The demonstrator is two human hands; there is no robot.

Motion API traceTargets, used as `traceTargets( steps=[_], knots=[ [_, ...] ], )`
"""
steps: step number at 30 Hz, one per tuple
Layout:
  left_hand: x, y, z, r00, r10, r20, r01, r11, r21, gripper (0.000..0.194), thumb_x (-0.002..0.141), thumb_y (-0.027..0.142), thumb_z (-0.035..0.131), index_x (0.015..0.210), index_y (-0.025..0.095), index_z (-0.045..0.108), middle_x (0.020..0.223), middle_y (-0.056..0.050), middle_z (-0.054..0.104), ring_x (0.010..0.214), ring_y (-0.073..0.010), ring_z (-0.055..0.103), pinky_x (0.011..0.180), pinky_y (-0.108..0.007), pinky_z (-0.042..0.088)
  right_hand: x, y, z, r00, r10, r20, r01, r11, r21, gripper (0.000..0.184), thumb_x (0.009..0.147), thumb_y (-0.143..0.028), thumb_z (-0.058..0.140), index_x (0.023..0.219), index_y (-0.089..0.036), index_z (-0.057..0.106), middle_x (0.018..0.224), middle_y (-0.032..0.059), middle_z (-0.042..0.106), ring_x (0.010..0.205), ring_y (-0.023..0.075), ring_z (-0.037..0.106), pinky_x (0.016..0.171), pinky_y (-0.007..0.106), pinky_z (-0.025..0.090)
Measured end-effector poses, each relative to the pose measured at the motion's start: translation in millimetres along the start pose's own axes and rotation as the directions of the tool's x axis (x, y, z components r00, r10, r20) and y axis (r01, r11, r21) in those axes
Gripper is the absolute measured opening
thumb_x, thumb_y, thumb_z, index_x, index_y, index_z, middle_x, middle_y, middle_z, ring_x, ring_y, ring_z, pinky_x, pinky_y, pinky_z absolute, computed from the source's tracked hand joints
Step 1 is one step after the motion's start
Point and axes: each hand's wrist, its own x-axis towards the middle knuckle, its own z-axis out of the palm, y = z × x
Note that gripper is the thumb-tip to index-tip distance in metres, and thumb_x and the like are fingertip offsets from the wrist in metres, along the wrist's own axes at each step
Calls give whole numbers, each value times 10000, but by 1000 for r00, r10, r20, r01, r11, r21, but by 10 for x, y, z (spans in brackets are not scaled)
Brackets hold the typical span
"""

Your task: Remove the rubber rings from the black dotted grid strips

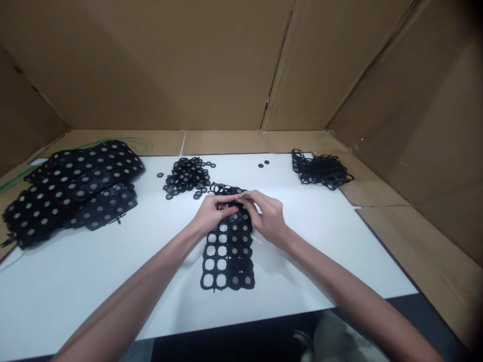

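Note:
A black rubber sheet of ring-shaped cells (234, 264) lies lengthwise in front of me on the white table. Its two left columns are bare holes showing white; most cells in the two right columns hold dark discs with grey centres. At the sheet's far end, my left hand (215, 213) is closed, thumb and fingers pinching the rubber. My right hand (266, 213) meets it there, also closed, its fingertips pressed on the same folded part. Whether a loose disc is between the fingertips is hidden.
Loose discs form a pile (188, 176) beyond my left hand, with two stray discs (264, 164) farther right. Stacked disc-filled sheets (75, 186) lie at left, beside green strands (18, 178). Tangled black rubber mesh (320, 170) sits at back right. Cardboard walls (169, 65) surround the table (313, 216).

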Motion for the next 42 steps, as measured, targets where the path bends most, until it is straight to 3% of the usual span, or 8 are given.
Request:
traceTargets(
  steps=[3,6,9,14,18,21,29,42],
  knots=[
    [7,17,8,999,-25,-45,28,997,66,428,632,222,651,1058,214,617,977,-27,670,900,-213,594,820,-339,432,6,17,-64,987,129,-97,-118,986,115,108,814,-126,463,852,-185,545,796,20,626,717,109,615,666,250,545],
    [1,42,12,994,-79,-80,90,987,132,464,643,221,637,1104,238,587,814,-9,686,747,-197,605,712,-344,451,15,52,-177,891,347,-293,-261,919,295,65,813,-174,484,855,-192,529,800,11,612,714,114,618,681,281,551],
    [-19,73,10,995,-64,-70,71,991,110,422,664,207,605,1084,243,601,961,-26,664,822,-195,591,743,-338,444,14,96,-255,829,447,-336,-322,873,367,43,805,-216,505,833,-189,523,773,2,600,695,115,616,666,286,550],
    [-51,111,23,993,-116,-15,116,993,-7,333,687,182,559,1008,224,639,1048,-34,640,906,-188,578,797,-324,436,-25,90,-220,895,389,-217,-313,896,313,47,802,-223,503,785,-183,520,770,4,600,672,109,604,662,282,545],
    [-49,73,61,989,-60,-138,62,998,8,271,639,259,637,903,206,667,1003,-40,656,926,-200,578,841,-339,422,-58,43,-171,926,321,-198,-264,927,266,34,804,-180,493,815,-183,525,790,19,615,703,121,610,668,285,541],
    [-37,30,80,979,-11,-203,26,997,71,289,591,282,681,867,198,673,972,-45,667,945,-212,577,880,-361,401,-77,38,-156,930,311,-195,-255,929,269,44,805,-163,489,821,-181,525,797,22,614,721,125,613,680,289,544],
    [-36,35,89,990,41,-134,-27,994,107,360,604,276,682,955,198,658,1023,-43,657,996,-198,567,937,-344,373,-77,38,-148,946,285,-156,-240,937,254,65,806,-136,478,823,-181,521,812,25,618,745,124,617,688,288,546],
    [-37,75,79,996,10,-90,0,993,116,383,609,279,679,987,222,652,1050,-30,646,1029,-203,554,960,-340,359,-85,46,-123,957,242,-157,-208,956,209,86,807,-128,472,831,-182,534,816,31,624,750,128,618,671,278,548]
  ],
)
